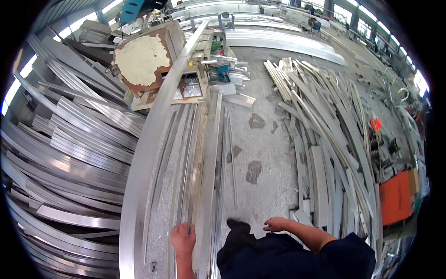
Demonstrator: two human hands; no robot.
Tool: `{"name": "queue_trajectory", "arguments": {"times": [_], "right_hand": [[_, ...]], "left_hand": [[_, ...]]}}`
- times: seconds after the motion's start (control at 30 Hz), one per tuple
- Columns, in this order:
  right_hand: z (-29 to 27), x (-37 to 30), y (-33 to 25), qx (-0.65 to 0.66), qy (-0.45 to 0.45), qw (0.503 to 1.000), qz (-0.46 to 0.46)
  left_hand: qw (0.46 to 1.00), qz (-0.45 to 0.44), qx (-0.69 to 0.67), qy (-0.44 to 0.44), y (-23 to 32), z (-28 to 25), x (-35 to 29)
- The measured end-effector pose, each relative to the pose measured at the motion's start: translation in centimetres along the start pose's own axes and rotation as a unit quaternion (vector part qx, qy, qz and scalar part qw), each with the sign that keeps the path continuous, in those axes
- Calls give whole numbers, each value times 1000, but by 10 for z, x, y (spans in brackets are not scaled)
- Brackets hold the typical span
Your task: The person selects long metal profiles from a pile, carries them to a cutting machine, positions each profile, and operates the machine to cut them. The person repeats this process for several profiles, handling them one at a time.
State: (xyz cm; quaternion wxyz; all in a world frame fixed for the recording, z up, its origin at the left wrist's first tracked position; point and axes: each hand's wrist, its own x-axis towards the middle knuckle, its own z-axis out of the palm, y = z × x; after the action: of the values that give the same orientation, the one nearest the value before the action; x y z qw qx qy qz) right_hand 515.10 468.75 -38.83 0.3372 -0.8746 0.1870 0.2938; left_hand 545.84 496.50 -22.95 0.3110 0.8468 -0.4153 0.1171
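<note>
My left hand [184, 239] is closed in a fist above long thin metal strips [179, 186] on the left. A small thin grey piece shows at its fingers, too small to name. Beside it, a long, wide silver metal bar [139, 186] slants up to a saw-like machine with a worn cream-and-rust housing [141, 60]. My right hand [275, 224] hangs on the other side of my body, over the grey floor. Its fingers are curled together, and whatever they may hold is too small to make out.
Stacked silver metal profiles [83, 153] fill the left side. A loose heap of long bars [320, 125] lies at right on the floor [274, 153], near an orange-red panel [396, 199]. Dark flat patches [253, 172] mark the walkway. More long profiles [283, 42] lie farther back.
</note>
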Motion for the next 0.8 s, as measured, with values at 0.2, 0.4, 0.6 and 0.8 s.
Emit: {"name": "queue_trajectory", "arguments": {"times": [0.2, 0.4, 0.6, 0.8], "right_hand": [[-214, 110, -18, 99, 136, 984, -57], [-407, 257, -74, 512, 130, 841, -118], [-604, 456, -104, 679, 86, 684, -253], [-733, 589, -136, 790, -30, 553, -265]], "left_hand": [[997, 55, 40, 40, 14, 2, 229], [983, 28, 183, 13, -25, 42, 379], [958, -127, 254, -36, -53, 144, 523], [894, -355, 239, -133, -65, 217, 638]]}}
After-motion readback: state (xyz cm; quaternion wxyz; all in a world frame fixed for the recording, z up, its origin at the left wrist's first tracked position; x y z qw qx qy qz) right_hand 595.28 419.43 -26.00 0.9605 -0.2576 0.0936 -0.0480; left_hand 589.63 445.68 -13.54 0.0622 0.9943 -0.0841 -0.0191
